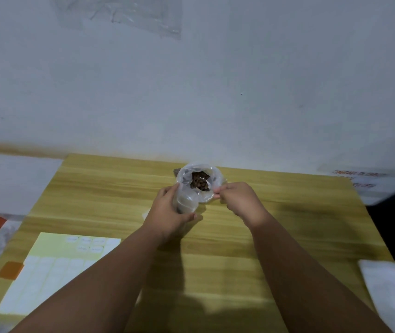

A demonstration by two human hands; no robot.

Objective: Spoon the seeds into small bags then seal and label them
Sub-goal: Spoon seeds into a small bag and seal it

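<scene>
A clear plastic bag (212, 175) stands open at the far middle of the wooden table (287, 224), with dark brown seeds (200, 180) visible inside its mouth. My left hand (170, 207) grips the bag's left side near its rim; a small clear plastic piece (186, 203) sits under its fingers. My right hand (239, 200) pinches the rim on the right between thumb and fingers. No spoon is in sight.
A sheet of white labels (47, 272) on yellow backing lies at the near left, some labels written on. An orange tag (11, 270) sits beside it. White paper or cloth (388, 292) lies at the near right edge. A wall rises just behind the table.
</scene>
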